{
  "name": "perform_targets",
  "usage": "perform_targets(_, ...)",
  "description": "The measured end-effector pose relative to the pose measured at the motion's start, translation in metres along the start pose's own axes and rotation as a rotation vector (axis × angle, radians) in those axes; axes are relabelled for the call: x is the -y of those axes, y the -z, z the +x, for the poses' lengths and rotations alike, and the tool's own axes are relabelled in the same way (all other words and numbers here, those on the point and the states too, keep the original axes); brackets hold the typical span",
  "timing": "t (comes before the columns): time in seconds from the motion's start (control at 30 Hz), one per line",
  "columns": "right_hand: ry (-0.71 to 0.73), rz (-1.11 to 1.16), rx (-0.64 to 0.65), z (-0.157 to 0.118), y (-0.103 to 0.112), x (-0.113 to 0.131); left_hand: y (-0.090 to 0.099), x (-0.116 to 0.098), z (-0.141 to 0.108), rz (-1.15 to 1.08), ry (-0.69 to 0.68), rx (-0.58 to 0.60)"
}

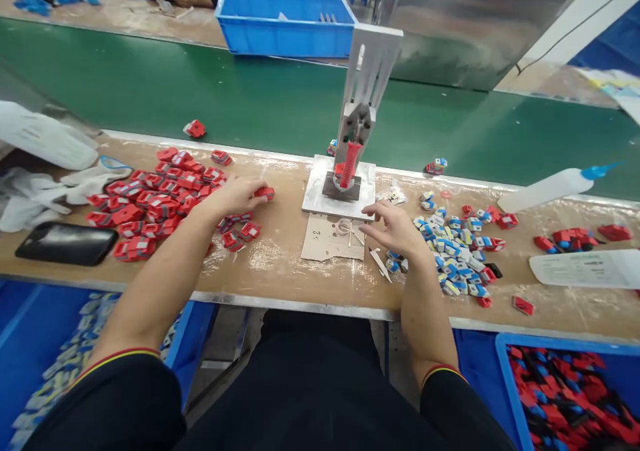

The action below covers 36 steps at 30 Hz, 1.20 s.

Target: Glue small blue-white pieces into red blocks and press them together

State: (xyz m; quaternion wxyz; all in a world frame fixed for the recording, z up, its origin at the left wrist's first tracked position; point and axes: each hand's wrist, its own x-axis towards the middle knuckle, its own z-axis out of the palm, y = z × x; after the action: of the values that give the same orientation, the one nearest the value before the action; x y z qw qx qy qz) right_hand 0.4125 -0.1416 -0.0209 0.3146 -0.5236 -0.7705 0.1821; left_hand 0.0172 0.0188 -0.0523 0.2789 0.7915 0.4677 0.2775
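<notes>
My left hand (235, 196) reaches over the right side of a pile of red toy-like parts (160, 198), its fingertips on one red part (265, 192). My right hand (393, 226) hovers with fingers apart by the front right corner of a white base plate (313, 194), and nothing shows in its grasp. On that plate stands a metal press (367, 64) with a red handle (351, 161). Under my right fingers lies a cardboard piece (325, 238) with a loop of white band on it. White, blue and yellow parts (455, 251) are heaped right of my right hand.
A black phone (67, 243) and white gloves (25, 198) lie at the left. White bottles (547, 190) stand or lie at both sides. Beyond the green belt (280, 104) are a blue bin (290, 38) and a person's hands. Blue bins of parts (505, 371) sit below the table edge.
</notes>
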Motion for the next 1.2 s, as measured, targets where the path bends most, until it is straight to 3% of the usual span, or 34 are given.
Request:
perform_targets(0.07,-0.02,0.006,0.092,-0.002,-0.011,-0.008,-0.011,-0.021,-0.005,-0.131,-0.014,-0.014)
perform_targets(0.13,-0.001,0.032,0.141,-0.006,-0.021,-0.014,-0.026,-0.047,-0.01,-0.351,-0.004,-0.113)
perform_targets(0.2,0.046,0.061,0.155,-0.008,-0.03,-0.018,-0.045,-0.07,-0.014,-0.5,-0.039,-0.206)
perform_targets(0.27,0.094,0.059,0.124,-0.009,-0.038,-0.02,-0.067,-0.086,-0.015,-0.633,-0.066,-0.226)
perform_targets(0.4,0.102,-0.04,-0.029,-0.004,-0.056,-0.018,-0.105,-0.092,-0.019,-0.953,-0.01,-0.15)
perform_targets(0.53,0.092,-0.077,-0.095,0.0,-0.067,-0.014,-0.124,-0.085,-0.028,-1.119,0.076,-0.061)
perform_targets(0.67,0.068,0.04,-0.18,-0.003,-0.06,-0.008,-0.129,-0.086,-0.038,-0.997,0.046,-0.095)
perform_targets(0.77,0.005,0.212,-0.39,-0.008,-0.049,0.001,-0.129,-0.092,-0.045,-0.834,-0.066,-0.16)
perform_targets(0.9,-0.013,0.529,-0.665,-0.01,-0.045,0.017,-0.129,-0.103,-0.053,-0.67,-0.176,-0.141)
perform_targets(1.0,0.0,0.658,-0.68,-0.008,-0.053,0.029,-0.13,-0.109,-0.057,-0.59,-0.234,-0.127)
perform_targets(1.2,-0.038,0.715,-0.58,-0.008,-0.065,0.034,-0.131,-0.112,-0.059,-0.541,-0.285,-0.094)
